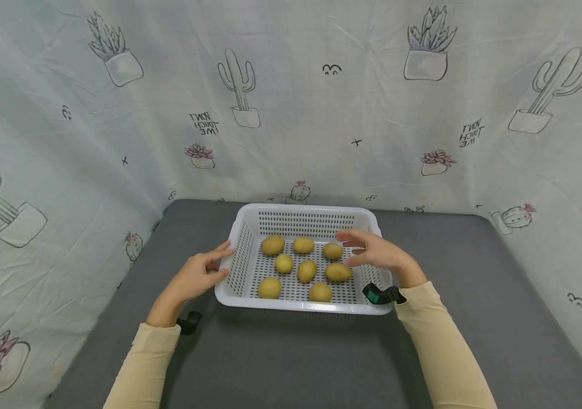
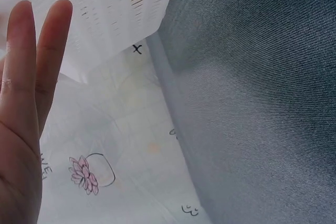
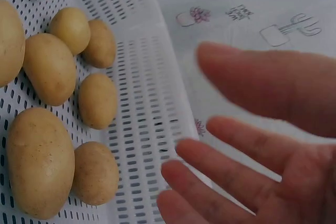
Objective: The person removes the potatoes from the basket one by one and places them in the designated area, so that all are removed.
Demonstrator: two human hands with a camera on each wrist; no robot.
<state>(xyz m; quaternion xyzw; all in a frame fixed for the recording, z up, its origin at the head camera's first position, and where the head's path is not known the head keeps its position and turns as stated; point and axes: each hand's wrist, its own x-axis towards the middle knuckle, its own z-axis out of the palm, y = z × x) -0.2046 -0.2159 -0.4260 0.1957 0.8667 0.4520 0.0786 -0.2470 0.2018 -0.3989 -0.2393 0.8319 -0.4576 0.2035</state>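
Several yellow potatoes (image 1: 307, 271) lie spread over the floor of a white perforated plastic basket (image 1: 301, 307). My left hand (image 1: 196, 277) is at the basket's left side, its fingertips right at the rim. Two extended fingers (image 2: 52, 51) of it show beside the basket wall (image 2: 123, 9) in the left wrist view. My right hand (image 1: 379, 254) hovers over the basket's right part with its fingers spread, close above a potato (image 1: 339, 271) at the right. In the right wrist view nothing lies between its thumb and fingers (image 3: 231, 182).
The basket stands on a grey cloth-covered table (image 1: 281, 358). Behind it and at both sides hangs a pale curtain (image 1: 291, 113) printed with potted cacti. A dark band (image 1: 383, 295) with a small device sits on the right wrist, another band (image 1: 190, 322) on the left.
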